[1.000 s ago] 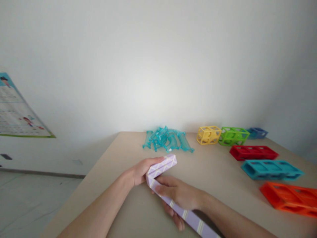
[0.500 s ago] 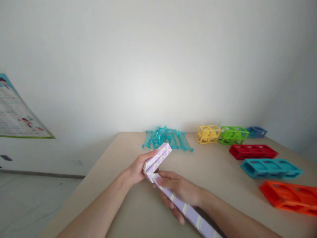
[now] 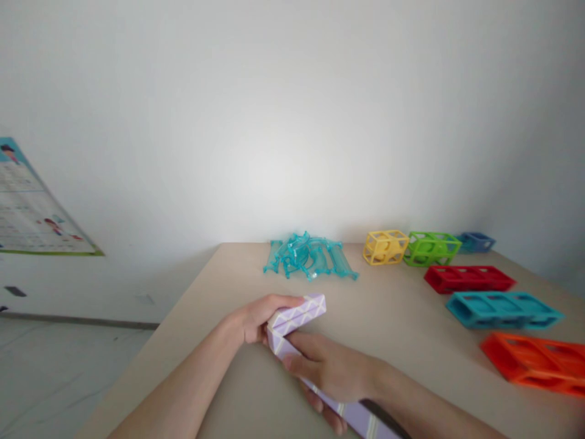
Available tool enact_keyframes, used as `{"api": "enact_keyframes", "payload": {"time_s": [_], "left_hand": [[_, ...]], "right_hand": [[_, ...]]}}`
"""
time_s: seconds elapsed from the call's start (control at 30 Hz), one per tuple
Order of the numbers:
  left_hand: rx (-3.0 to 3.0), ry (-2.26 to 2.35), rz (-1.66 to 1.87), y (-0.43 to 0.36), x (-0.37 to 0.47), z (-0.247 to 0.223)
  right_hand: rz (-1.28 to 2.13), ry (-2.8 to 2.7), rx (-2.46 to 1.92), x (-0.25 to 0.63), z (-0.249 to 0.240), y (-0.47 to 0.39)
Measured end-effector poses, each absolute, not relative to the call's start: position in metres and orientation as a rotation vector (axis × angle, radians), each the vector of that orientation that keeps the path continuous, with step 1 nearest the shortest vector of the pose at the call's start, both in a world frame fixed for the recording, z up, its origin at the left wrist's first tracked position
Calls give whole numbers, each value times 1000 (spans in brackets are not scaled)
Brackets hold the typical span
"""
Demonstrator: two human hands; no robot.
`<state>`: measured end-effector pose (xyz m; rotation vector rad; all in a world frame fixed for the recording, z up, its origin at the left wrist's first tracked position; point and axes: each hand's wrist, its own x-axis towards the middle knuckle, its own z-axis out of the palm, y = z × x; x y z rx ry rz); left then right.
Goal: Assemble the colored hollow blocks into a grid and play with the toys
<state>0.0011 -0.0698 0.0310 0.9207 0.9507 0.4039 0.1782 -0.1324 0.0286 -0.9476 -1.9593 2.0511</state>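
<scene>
A long lilac strip with pale lines (image 3: 299,314) is bent at a sharp angle near its upper end. My left hand (image 3: 262,317) grips the short folded end, thumb along its top and the other fingers mostly hidden behind it. Around the long part, just below the bend, my right hand (image 3: 326,366) is closed, with fingertips showing beneath. From there the strip runs down to the right and out of the bottom of the view, partly under my right wrist.
On the table (image 3: 219,280), translucent teal pieces (image 3: 311,256) lie at the back. Yellow (image 3: 386,247), green (image 3: 432,249) and blue (image 3: 476,242) frames stand to their right, with red (image 3: 470,278), turquoise (image 3: 503,310) and orange (image 3: 539,361) ones nearer.
The folded end of the strip has dropped and tilted further to the right. My right hand has moved slightly down and turned, and both hands still hold the strip.
</scene>
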Motion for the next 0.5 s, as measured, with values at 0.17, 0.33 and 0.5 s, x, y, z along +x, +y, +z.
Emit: {"api": "enact_keyframes", "payload": {"time_s": [0.17,0.33,0.5], "left_hand": [[807,757,522,-68,6,38],[1109,440,1005,-76,6,46],[1220,501,934,-78,3,40]], "right_hand": [[2366,-1468,-572,184,33,-124],[2739,-1116,-164,195,38,-116],[2832,-990,-12,194,30,-110]]}}
